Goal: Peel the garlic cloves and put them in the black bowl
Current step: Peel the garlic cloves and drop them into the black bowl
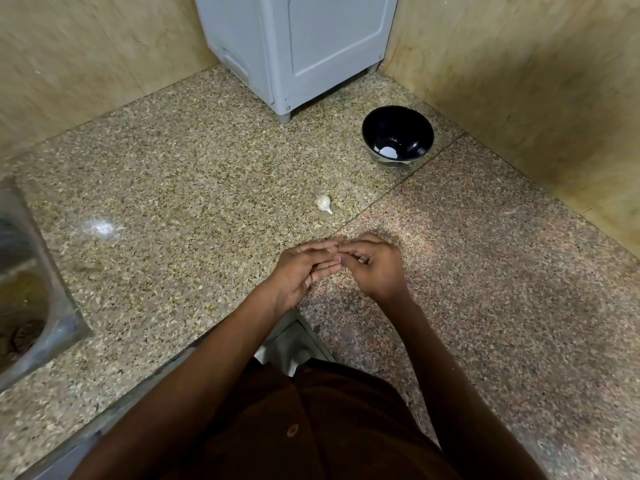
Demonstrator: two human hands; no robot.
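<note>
We count one garlic piece (324,204) lying loose on the speckled table (180,168), one black bowl (397,136) well beyond it near the right wall, and two hands. Our left hand (304,271) and right hand (375,268) meet fingertip to fingertip just above the table, fingers curled inward as if pinching something small between them; whatever sits there is covered by the fingers, so we cannot tell what it is. Inside the bowl we see a white patch, which may be a reflection or a clove. One grey appliance (294,46) stands at the back, its top cut off. One steel sink (24,289) shows only partly at the left edge.
</note>
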